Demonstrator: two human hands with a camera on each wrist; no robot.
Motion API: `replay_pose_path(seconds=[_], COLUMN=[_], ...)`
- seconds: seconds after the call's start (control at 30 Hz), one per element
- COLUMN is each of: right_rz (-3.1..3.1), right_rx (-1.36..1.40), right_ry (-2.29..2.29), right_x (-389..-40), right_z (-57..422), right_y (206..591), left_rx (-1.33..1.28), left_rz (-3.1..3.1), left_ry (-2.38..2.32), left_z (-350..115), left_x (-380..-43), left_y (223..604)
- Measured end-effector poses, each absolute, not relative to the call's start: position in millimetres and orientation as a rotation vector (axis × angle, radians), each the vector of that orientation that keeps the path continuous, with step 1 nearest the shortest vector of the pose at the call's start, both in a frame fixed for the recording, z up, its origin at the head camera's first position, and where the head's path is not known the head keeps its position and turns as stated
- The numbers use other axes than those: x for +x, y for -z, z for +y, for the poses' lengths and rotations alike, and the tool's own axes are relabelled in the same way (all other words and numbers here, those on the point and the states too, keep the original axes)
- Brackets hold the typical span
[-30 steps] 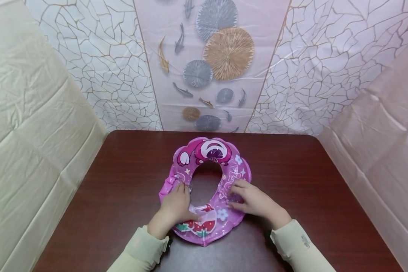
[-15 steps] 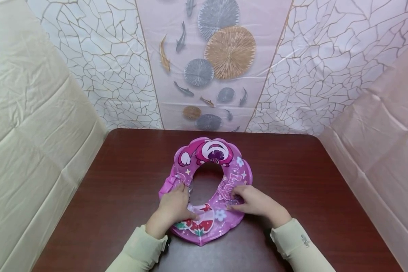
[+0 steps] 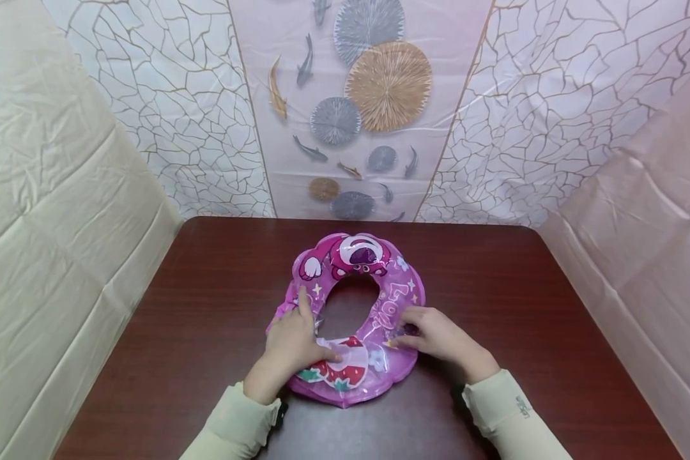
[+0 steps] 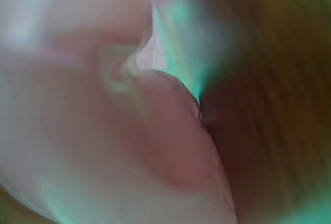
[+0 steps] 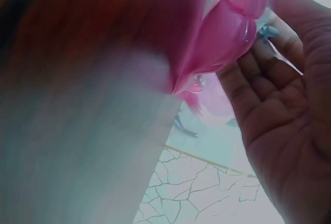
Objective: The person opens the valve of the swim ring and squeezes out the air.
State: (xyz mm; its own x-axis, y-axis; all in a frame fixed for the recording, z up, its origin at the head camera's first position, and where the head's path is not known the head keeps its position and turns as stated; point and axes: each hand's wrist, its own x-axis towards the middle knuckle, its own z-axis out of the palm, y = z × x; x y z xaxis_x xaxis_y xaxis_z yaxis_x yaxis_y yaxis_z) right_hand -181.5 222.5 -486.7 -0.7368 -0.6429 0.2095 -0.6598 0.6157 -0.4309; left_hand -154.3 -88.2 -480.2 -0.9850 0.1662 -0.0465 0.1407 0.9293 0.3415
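Note:
A pink swim ring (image 3: 405, 281) with a scalloped rim, a printed cartoon bear, strawberries and flowers lies on the table, looking soft and partly filled. My left hand (image 3: 292, 342) rests on its left side, index finger stretched along the plastic and thumb spread over the strawberry print. On the right side, my right hand (image 3: 439, 335) has bent fingers and thumb on the plastic, gripping it. The right wrist view shows the ring's glossy edge (image 5: 227, 38) at those curved fingers. The left wrist view is mostly a blurred close-up of the left hand (image 4: 155, 131).
The dark red-brown wooden table (image 3: 218, 287) reaches back to a patterned wall hanging (image 3: 351, 115) with fish and round shapes. Pale quilted cloth (image 3: 80, 223) stands along the left, with similar cloth (image 3: 638, 211) on the right.
My left index finger has straightened and lifted forward. The right hand has shifted slightly to the right, and the near edge of the ring has moved a little away from me.

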Motion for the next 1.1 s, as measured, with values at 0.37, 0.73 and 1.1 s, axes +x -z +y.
replay_pose_path(seconds=[0.37,0.73,1.1], right_rz=[-2.805,-2.663,-2.641], right_rx=[1.146,1.227,1.290], right_ry=[-0.882,-0.840,-0.909], right_x=[-183.3,-187.0,-187.8], right_z=[228.6,227.1,226.9], right_y=[483.1,484.5,483.9], left_rx=[0.451,0.671,0.705], left_rz=[3.119,2.878,2.849], left_ry=[-0.316,-0.537,-0.674], left_z=[-93.8,-97.1,-95.0], left_x=[-158.0,-168.3,-169.8], left_y=[476.9,482.3,484.4])
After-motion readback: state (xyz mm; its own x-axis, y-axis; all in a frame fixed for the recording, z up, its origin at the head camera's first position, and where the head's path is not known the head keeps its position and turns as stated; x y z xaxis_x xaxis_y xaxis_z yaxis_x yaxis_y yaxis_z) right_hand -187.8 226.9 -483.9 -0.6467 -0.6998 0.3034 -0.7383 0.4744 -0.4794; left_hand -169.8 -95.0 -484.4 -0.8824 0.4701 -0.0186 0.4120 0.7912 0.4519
